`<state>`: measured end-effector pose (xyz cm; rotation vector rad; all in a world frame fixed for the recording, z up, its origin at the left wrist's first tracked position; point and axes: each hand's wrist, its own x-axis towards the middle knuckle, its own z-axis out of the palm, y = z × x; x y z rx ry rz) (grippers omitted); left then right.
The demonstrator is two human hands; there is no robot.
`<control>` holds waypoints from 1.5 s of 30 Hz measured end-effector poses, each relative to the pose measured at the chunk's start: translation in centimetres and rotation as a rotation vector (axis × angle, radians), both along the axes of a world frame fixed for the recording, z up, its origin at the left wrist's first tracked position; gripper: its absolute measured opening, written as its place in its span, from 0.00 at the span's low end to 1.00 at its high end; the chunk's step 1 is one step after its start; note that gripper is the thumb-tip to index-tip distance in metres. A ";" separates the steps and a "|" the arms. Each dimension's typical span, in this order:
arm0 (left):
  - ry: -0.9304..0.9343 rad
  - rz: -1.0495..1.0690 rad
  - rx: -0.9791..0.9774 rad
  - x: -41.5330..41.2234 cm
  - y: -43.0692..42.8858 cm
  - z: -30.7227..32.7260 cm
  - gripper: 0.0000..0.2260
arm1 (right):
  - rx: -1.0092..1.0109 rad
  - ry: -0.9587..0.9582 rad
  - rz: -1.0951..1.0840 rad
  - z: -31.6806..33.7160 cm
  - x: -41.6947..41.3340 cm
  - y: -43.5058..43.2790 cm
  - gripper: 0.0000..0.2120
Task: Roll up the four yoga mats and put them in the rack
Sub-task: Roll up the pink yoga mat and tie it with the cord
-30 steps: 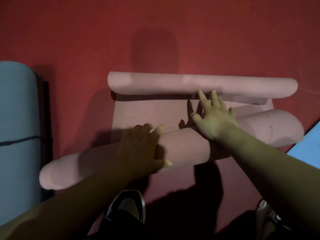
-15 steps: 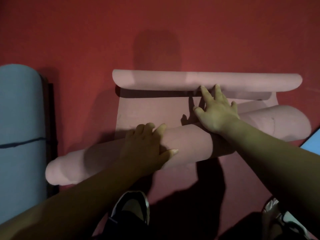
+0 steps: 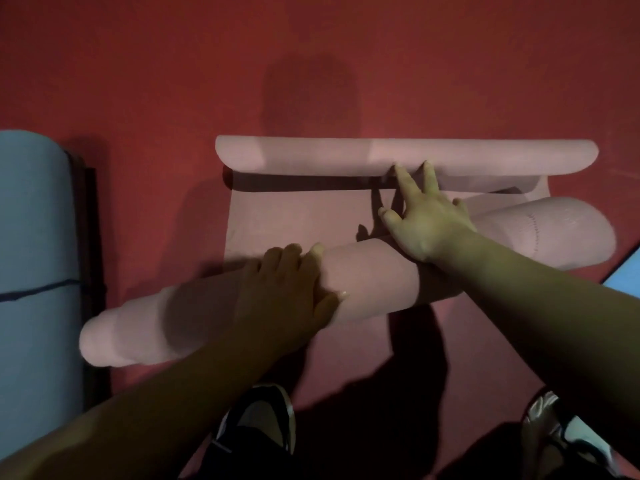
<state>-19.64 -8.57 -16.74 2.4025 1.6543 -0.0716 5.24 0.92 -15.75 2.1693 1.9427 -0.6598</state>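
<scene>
Pink yoga mat (image 3: 298, 216) lies half rolled on a red floor (image 3: 138, 64) at the centre of the frame, its thick roll (image 3: 374, 282) running on a slant from lower left to right. A flat stretch of mat separates the roll from the far end (image 3: 381, 155), which curls up into a thin tube across the upper middle.

A person's left hand (image 3: 287, 289) presses down on the middle of the roll, its fingers (image 3: 277, 258) nearly straight and draped over the top, gripping nothing. The right hand (image 3: 426, 226) reaches across the roll with fingers (image 3: 403, 178) spread and straight, their tips touching the curled far end.

A rolled blue mat (image 3: 31, 237) lies along the left edge of the frame, with a dark strip (image 3: 91, 237) just beside it; whether that strip belongs to a rack cannot be told. A corner of a light blue mat (image 3: 623, 271) shows at the right edge. Two shoes (image 3: 263, 431) appear at the bottom, in shadow.
</scene>
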 end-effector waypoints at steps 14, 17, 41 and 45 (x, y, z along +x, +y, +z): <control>-0.063 0.019 0.030 0.0 1.0 0.5 0.33 | 0.022 -0.017 -0.004 0.3 -0.1 0.8 0.38; -0.068 0.040 0.023 0.4 0.2 0.4 0.35 | 0.048 -0.010 -0.012 0.4 -0.2 0.8 0.38; 0.083 0.075 0.080 0.5 4.0 -0.1 0.38 | 0.121 -0.042 0.037 0.9 -0.3 3.1 0.38; 0.108 0.099 0.032 0.4 4.8 0.2 0.39 | 0.068 -0.076 0.032 0.8 -0.5 3.7 0.36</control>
